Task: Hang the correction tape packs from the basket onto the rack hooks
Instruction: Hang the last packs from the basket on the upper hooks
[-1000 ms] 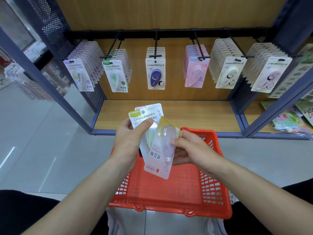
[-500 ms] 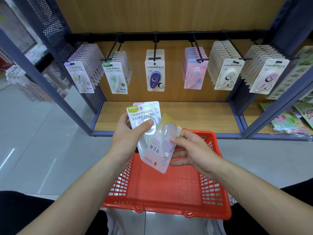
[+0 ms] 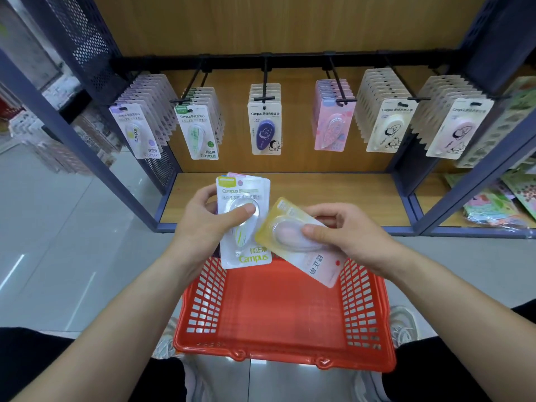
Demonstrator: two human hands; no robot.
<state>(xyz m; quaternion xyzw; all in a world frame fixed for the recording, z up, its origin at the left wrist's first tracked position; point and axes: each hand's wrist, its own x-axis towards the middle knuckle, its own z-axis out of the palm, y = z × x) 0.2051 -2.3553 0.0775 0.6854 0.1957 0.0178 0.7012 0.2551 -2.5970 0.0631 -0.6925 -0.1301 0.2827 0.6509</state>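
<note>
Person crouched before a stationery rack, both hands raised above a red basket (image 3: 284,358) that sits on the floor between the knees. The left hand (image 3: 203,224) grips a small stack of packs (image 3: 243,192), thumb curled across the front blister and fingers behind; the front card is a green-and-white Campus correction tape, held upright, with a pink-edged card showing behind it. The right hand (image 3: 345,233) pinches a single yellow-and-pink pack (image 3: 285,237), thumb on the blister. This pack lies slanted: its long axis runs from upper left to lower right, the yellow header end toward the left hand, the pink foot over the basket's far rim. The hooks (image 3: 338,82) project from a black rail (image 3: 290,60) above and beyond both hands. The row of pink packs (image 3: 330,123) hangs up and slightly inward of the right hand, the nearer hand to it; whether the design matches cannot be told. Hanging would likely require turning the header upward and toward the hook tip first.
</note>
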